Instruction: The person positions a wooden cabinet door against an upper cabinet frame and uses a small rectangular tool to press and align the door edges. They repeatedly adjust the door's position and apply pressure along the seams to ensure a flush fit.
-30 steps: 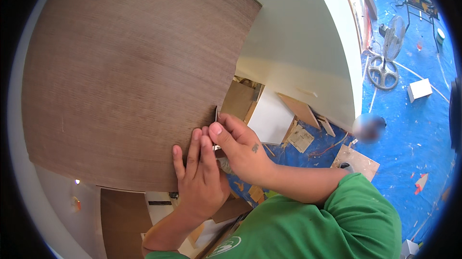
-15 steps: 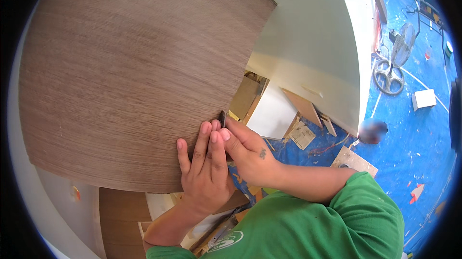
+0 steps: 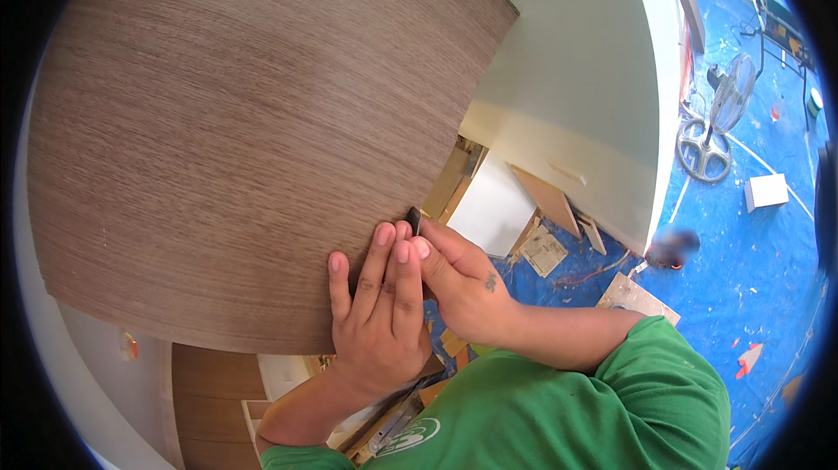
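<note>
A large brown wood-grain panel fills the left and upper part of the view. My left hand lies against its surface near the right edge, fingers stretched out, fingertips beside the right hand. My right hand is closed, thumb and fingers pinching a small dark flat piece at the panel's edge. Much of that piece is hidden by the fingers, so its kind cannot be made out.
A pale curved wall rises right of the panel. Blue sheeting covers the floor, holding a pedestal fan, a white box and a pale board. Wood offcuts lean by the wall.
Both hands and the dark piece appear slightly further right and lower, as the view has shifted a little. The right hand keeps its pinch and the left stays on the panel.
</note>
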{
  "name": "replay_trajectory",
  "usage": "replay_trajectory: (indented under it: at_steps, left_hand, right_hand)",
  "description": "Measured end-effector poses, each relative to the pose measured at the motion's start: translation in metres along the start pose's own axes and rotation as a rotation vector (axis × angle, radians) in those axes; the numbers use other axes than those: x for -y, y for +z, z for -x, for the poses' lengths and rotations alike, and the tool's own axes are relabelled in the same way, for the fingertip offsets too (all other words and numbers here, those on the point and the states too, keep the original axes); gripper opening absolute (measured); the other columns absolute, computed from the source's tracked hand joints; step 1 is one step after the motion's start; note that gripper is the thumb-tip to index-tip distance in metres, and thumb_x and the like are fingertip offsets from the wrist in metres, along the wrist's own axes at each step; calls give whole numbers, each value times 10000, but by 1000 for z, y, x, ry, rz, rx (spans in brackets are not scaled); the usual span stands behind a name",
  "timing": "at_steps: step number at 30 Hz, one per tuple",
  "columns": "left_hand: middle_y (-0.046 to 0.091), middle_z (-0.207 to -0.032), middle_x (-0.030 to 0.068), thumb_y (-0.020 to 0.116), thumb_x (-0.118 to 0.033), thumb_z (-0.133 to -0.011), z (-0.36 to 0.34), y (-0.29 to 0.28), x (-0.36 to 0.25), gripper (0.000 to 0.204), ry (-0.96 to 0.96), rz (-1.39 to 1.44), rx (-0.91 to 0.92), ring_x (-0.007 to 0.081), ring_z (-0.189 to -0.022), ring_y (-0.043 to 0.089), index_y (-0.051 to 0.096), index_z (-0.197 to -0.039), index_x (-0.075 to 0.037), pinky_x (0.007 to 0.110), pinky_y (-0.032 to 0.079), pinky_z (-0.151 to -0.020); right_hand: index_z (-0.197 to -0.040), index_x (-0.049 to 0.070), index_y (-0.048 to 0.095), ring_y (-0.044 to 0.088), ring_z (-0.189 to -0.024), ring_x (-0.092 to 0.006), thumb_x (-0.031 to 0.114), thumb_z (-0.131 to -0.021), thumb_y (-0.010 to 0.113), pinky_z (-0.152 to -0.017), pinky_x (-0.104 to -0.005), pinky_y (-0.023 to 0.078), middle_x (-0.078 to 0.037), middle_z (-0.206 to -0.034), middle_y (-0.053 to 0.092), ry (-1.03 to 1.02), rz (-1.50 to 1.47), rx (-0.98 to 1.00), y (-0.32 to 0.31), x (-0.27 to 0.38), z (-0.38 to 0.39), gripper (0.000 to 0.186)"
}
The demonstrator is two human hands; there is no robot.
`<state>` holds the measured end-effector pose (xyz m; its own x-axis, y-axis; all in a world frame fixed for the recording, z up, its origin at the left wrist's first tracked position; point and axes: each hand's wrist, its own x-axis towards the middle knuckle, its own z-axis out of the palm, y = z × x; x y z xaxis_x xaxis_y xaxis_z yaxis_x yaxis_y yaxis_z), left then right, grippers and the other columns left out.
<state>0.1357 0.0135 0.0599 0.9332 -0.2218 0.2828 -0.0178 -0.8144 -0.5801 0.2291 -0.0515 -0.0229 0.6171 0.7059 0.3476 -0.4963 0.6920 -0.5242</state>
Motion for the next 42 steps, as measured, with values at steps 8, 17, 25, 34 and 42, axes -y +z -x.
replay_trajectory:
  at_steps: [8,17,25,34,42]
  left_hand:
    - [605,-1329,226,439,-35,-911,-3,-1,-2,514,-3,17,21,341,-1321,533,426,-1401,119,558,181,-1182]
    - [589,-1337,249,440,-49,-904,-6,5,-2,529,11,-30,-13,359,-1320,528,418,-1399,135,576,200,-1168]
    - [590,-1335,252,438,-49,-906,1,9,-2,526,28,-21,-47,383,-1310,532,419,-1397,138,594,209,-1162]
    - [644,-1292,176,438,-46,-914,-7,16,-13,463,-56,-98,-105,287,-1280,581,516,-1352,80,516,226,-1188]
    - [591,-1349,228,476,-13,-889,-12,15,-12,534,-31,-70,-57,346,-1342,509,435,-1406,117,558,188,-1179]
  right_hand:
    - [-1057,15,531,483,-857,-92,255,-1084,422,-765,-265,449,-19,-898,541,-20,-70,-29,2,-5,-2,265]
    - [-1077,14,552,492,-865,-73,255,-1075,454,-775,-249,459,2,-930,542,50,-67,-59,-2,-2,-6,260]
    - [-1137,2,559,517,-900,-75,248,-1075,454,-816,-243,470,-4,-947,560,17,-75,-50,0,2,-3,275]
    - [-1051,5,562,503,-862,-73,253,-1079,439,-779,-253,464,2,-903,553,-12,-41,-55,-4,-4,-8,279]
    - [-971,44,569,470,-795,-67,287,-1078,436,-709,-251,442,25,-842,535,37,-156,-78,-6,-4,-15,297]
